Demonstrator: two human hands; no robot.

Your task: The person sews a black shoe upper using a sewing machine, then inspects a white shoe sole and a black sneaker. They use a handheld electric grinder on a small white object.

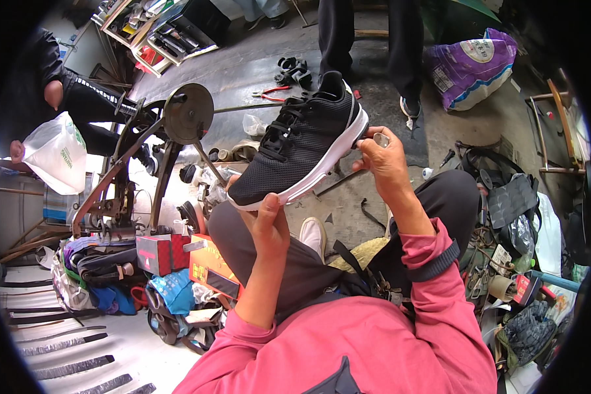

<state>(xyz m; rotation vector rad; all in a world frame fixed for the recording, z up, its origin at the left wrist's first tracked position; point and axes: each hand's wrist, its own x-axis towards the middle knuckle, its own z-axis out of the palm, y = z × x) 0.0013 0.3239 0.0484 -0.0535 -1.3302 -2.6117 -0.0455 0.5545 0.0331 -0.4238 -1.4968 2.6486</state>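
Note:
A black mesh sneaker (305,143) with a white midsole is held up before me, toe to the left and heel to the upper right. My left hand (268,221) grips its toe end, thumb against the near side of the sole. At the heel, the thumb and forefinger of my right hand (384,160) pinch a dark edge of the sole (359,137). A wide metal ring (381,140) sits on a finger of that hand. The shoe's laces (278,130) are tied. Its underside is mostly hidden from view.
A hand-cranked sewing machine's wheel (189,113) stands left, beside a seated person holding a plastic bag (59,155). Red-handled pliers (273,93) lie on the floor ahead, near another person's legs (404,54). A purple sack (473,69), shoe boxes (212,266) and piled tools (487,280) surround me.

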